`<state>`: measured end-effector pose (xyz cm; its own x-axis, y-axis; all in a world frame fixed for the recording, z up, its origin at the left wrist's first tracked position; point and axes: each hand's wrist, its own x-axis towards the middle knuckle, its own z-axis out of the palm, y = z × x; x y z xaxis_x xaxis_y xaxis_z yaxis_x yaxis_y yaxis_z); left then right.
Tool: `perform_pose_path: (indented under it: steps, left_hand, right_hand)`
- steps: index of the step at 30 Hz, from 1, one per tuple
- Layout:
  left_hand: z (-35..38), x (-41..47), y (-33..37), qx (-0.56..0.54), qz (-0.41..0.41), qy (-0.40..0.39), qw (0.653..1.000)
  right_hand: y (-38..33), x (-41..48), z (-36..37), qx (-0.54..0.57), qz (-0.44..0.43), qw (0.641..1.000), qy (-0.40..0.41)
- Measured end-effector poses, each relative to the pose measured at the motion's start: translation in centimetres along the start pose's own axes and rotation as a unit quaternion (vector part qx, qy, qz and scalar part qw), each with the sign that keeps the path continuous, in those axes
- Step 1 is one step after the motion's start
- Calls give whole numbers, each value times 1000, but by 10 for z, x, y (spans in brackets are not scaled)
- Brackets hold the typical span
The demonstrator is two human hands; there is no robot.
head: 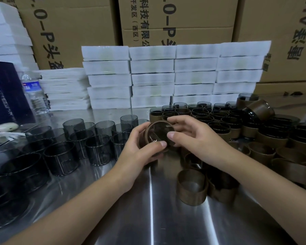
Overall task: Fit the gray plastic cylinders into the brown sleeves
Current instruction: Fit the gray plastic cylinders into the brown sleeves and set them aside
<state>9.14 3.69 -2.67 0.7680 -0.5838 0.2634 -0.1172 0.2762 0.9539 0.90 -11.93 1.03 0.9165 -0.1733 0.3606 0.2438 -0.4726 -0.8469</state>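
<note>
Head view: left hand point(140, 151) and right hand point(196, 137) both grip one brown sleeve point(143, 138); cartons point(193, 20) beyond them read "科技有限公".

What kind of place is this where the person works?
Probably an assembly or packing bench in a factory or warehouse. Printed cardboard cartons are stacked behind, white foam trays are piled in front of them, and dozens of identical gray cylinders and brown sleeves stand on the steel table.
</note>
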Motion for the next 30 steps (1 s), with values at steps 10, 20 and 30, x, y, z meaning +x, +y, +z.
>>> perform_pose_path:
  steps: [10,20,30]
  left_hand:
    - [2,-3,6,30,28,-16,999]
    - [10,-12,8,58,26,-47,997]
    - [9,-10,9,121,26,-47,991]
  right_hand:
    - [-10,-13,-7,21,5,1000,-18]
    - [-10,-31,-10,47,-21,999,13]
    - [-7,-29,-13,5,-4,1000,-18]
